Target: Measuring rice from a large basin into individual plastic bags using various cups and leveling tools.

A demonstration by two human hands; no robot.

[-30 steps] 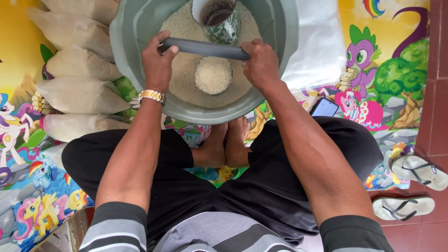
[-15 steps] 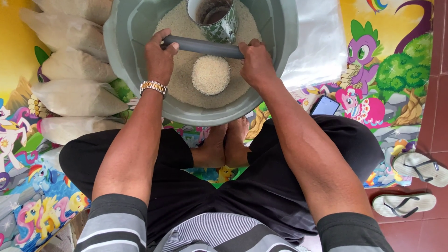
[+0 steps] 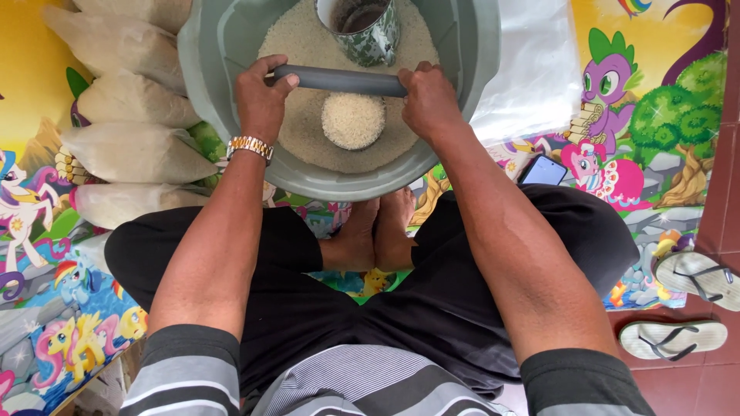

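Both hands are gripping a grey tube (image 3: 339, 80) at its two ends: the left hand (image 3: 260, 98) is wrapping its fingers over the end at nine o'clock, and the right hand (image 3: 428, 98) is closing around the end at three o'clock. Neither hand is open; each is clamped firmly on the tube. The tube is lying level, its long axis running straight from nine to three across the grey basin (image 3: 462, 92), which is sitting on the floor at twelve o'clock from the person's crossed feet (image 3: 376, 235).

Just beneath the tube, toward six o'clock of it, a small round container heaped with white rice (image 3: 353, 120) is resting in the loose rice that is covering the basin floor. The tube is sitting just beyond that heap, toward the far rim, so the heap is lying midway between the two hands, neither being clearly nearer. At twelve o'clock of the tube a patterned metal can (image 3: 364, 29) is standing upright in the rice, close behind it.

Filled clear bags of rice (image 3: 131, 150) are lying stacked at nine o'clock of the basin, empty clear plastic bags (image 3: 536, 69) at three o'clock.
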